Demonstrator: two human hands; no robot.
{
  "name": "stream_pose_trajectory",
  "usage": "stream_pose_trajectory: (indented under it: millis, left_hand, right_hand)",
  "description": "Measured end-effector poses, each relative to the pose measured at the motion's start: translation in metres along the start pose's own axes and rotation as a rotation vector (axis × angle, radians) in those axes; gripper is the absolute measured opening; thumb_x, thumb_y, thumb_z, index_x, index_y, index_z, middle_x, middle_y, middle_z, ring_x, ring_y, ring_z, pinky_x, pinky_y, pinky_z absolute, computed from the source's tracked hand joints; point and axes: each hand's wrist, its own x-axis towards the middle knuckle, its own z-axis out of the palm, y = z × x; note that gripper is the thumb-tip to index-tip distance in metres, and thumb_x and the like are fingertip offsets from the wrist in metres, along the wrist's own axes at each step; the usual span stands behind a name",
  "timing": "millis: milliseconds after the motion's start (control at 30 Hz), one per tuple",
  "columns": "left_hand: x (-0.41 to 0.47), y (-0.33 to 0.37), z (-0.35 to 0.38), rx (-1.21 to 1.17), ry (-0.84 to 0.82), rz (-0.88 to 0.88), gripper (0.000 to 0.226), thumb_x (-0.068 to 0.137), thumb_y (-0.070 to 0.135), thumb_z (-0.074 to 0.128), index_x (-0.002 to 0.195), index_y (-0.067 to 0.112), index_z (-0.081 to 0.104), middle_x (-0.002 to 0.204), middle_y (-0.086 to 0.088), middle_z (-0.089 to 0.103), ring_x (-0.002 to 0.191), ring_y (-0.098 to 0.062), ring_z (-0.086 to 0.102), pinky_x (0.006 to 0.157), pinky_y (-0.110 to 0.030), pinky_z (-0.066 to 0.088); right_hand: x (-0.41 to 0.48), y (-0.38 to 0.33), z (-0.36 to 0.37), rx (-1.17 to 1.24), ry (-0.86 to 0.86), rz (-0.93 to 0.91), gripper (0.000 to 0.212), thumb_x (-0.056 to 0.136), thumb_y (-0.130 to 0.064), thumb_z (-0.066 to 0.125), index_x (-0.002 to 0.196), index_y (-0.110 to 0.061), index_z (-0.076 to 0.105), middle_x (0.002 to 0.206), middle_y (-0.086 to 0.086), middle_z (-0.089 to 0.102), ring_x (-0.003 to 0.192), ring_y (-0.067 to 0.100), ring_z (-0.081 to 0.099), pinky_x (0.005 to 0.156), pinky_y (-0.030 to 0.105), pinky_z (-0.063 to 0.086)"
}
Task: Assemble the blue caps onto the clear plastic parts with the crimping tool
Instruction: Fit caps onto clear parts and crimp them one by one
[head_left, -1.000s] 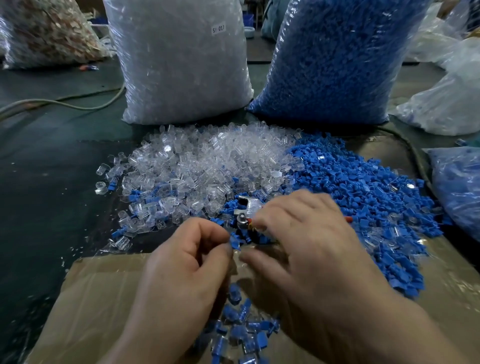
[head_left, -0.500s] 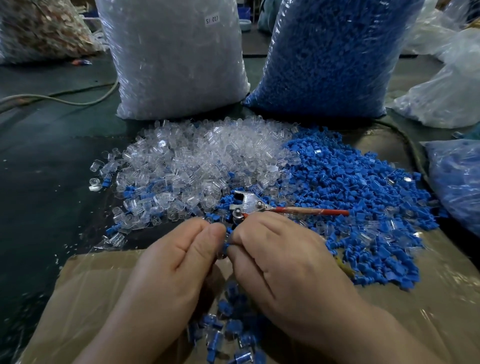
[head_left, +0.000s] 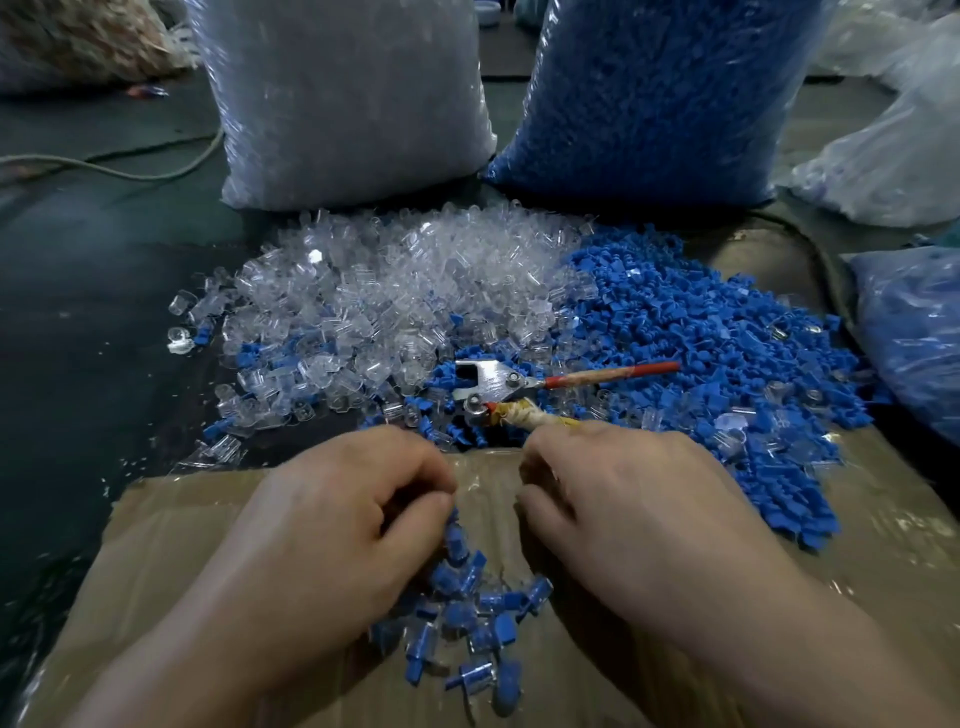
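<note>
The crimping tool (head_left: 491, 383) lies on the parts with its metal jaw to the left and one red handle out to the right. Its other handle, wrapped in tape, runs under my right hand (head_left: 623, 509), whose curled fingers hold it. My left hand (head_left: 337, 525) hovers with curled fingers, thumb against forefinger, above a small pile of capped pieces (head_left: 467, 623) on the cardboard. One blue piece sits right at its fingertips; whether it is pinched is unclear. Behind the tool lie a heap of clear plastic parts (head_left: 395, 291) and a heap of blue caps (head_left: 701, 332).
A big bag of clear parts (head_left: 343, 98) and a big bag of blue caps (head_left: 654, 93) stand at the back. More plastic bags (head_left: 883, 161) lie at the right. A cable (head_left: 104, 169) crosses the dark table at left. Brown cardboard (head_left: 171, 525) covers the near area.
My hands have drawn apart and back toward me. The left hand now sits over the capped pile, and the tool's jaw and taped handle have come into view.
</note>
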Motion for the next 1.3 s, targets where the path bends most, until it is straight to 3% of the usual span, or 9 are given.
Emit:
stream_pose_trajectory:
  millis: [200,333,433,500,700,800,1000,1200,1300]
  left_hand:
    - [0.000,0.005,0.001,-0.036,-0.110,0.116,0.012,0.082,0.047,0.054,0.085,0.039,0.063,0.083,0.024,0.060,0.078,0.003,0.061,0.063,-0.021,0.051]
    - [0.001,-0.003,0.003,-0.044,0.078,-0.054,0.021,0.082,0.059,0.053,0.097,0.046,0.060,0.091,0.030,0.061,0.082,0.007,0.060,0.058,-0.015,0.046]
    - [0.007,-0.012,0.007,0.111,0.139,-0.144,0.041,0.085,0.058,0.051,0.123,0.044,0.057,0.113,0.033,0.050,0.094,0.004,0.054,0.079,-0.025,0.048]
    - [0.010,-0.012,0.010,0.213,0.094,-0.121,0.047,0.088,0.055,0.049,0.131,0.037,0.058,0.127,0.023,0.051,0.107,-0.005,0.054,0.089,-0.031,0.047]
    - [0.011,-0.009,0.013,0.215,0.071,-0.056,0.049,0.082,0.046,0.048,0.123,0.026,0.067,0.123,0.013,0.057,0.108,-0.013,0.057,0.095,-0.026,0.042]
    - [0.011,-0.009,0.014,0.197,0.098,-0.088,0.048,0.080,0.043,0.057,0.125,0.026,0.066,0.118,0.013,0.052,0.101,-0.014,0.059,0.087,-0.034,0.051]
    - [0.013,-0.007,0.015,0.174,0.085,-0.093,0.029,0.083,0.040,0.063,0.110,0.033,0.071,0.100,0.015,0.053,0.088,-0.011,0.056,0.072,-0.027,0.042]
    - [0.013,-0.007,0.014,0.100,0.080,-0.100,0.021,0.076,0.040,0.071,0.096,0.034,0.068,0.096,0.019,0.056,0.090,-0.007,0.054,0.077,-0.025,0.040]
    - [0.012,-0.007,0.012,0.091,0.075,-0.116,0.019,0.075,0.044,0.070,0.090,0.037,0.061,0.090,0.023,0.054,0.089,0.000,0.050,0.075,-0.015,0.036]
  right_hand:
    - [0.007,0.006,0.007,0.010,0.080,0.005,0.028,0.095,-0.053,0.038,0.116,-0.036,0.047,0.102,-0.011,0.054,0.093,0.016,0.054,0.071,0.035,0.042]
    - [0.011,-0.001,0.011,0.015,0.078,-0.044,0.038,0.095,-0.056,0.036,0.127,-0.037,0.045,0.112,-0.008,0.050,0.103,0.018,0.051,0.076,0.034,0.044]
    - [0.014,-0.004,0.014,0.016,0.091,-0.040,0.043,0.094,-0.059,0.034,0.131,-0.037,0.039,0.118,-0.006,0.050,0.109,0.020,0.049,0.082,0.037,0.046]
    - [0.019,-0.006,0.015,0.005,0.082,-0.043,0.045,0.094,-0.059,0.035,0.133,-0.036,0.035,0.122,-0.003,0.048,0.112,0.022,0.047,0.085,0.039,0.047]
    - [0.027,-0.013,0.017,-0.095,0.031,-0.075,0.043,0.096,-0.058,0.033,0.133,-0.034,0.033,0.096,0.001,0.031,0.098,0.026,0.046,0.065,0.036,0.032]
    - [0.028,-0.014,0.016,-0.085,0.046,-0.086,0.041,0.098,-0.054,0.034,0.132,-0.033,0.034,0.097,0.000,0.036,0.096,0.025,0.046,0.066,0.036,0.032]
    - [0.027,-0.017,0.016,-0.061,0.055,-0.125,0.032,0.102,-0.044,0.034,0.130,-0.030,0.039,0.092,-0.002,0.032,0.084,0.021,0.037,0.064,0.036,0.029]
    - [0.028,-0.014,0.015,0.019,0.043,-0.141,0.012,0.101,-0.036,0.042,0.109,-0.030,0.048,0.089,-0.006,0.040,0.084,0.018,0.044,0.063,0.034,0.034]
    - [0.028,-0.013,0.016,0.037,0.039,-0.118,0.003,0.100,-0.031,0.046,0.103,-0.029,0.046,0.087,-0.007,0.040,0.080,0.016,0.040,0.063,0.032,0.030]
